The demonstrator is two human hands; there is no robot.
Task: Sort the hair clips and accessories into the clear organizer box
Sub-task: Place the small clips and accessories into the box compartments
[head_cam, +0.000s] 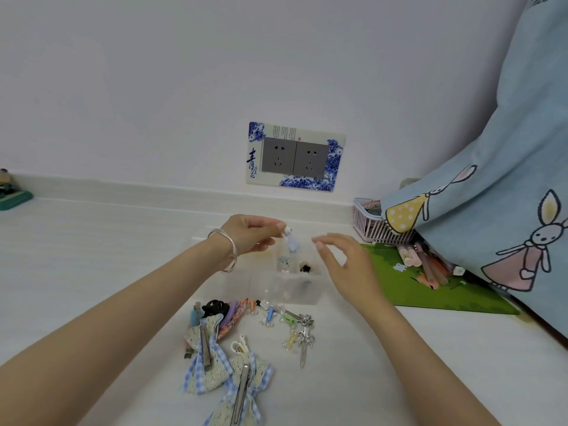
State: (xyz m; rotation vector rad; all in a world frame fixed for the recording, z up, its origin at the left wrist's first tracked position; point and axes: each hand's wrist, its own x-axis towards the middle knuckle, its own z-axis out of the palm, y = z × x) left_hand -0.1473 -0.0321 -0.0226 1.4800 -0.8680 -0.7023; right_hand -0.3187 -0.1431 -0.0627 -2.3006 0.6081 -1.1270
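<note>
Head view: two hands reach over a white table (92,256) toward one clear organizer box (285,290), which sits in the middle of the table just beyond a loose pile of hair accessories. The left hand (252,235), with a silver bangle (227,253) on its wrist, pinches one small pale blue clip (291,241) between thumb and forefinger. The clip hangs just below those fingertips, above the far compartments of the box and not touching it. The right hand (344,265) hovers over the box's right side with its fingers loosely bent and apart, holding nothing; it is near the clip but clear of it. Two small things already lie in the box's far compartments, one pale piece (284,263) and one black piece (305,267). Something else shows blurred through the near wall. In the pile in front of the box lie two blue-checked lace bow clips (206,358), one black claw clip (215,307), one silver scissor-shaped clip (305,345) and several small coloured clips too tangled to count. To the right are one green mat (430,290) with a few pens (427,262) on it, one pink basket (375,226), and a blue rabbit-print cloth (507,179). Two grey sockets (295,158) sit on the wall behind.
</note>
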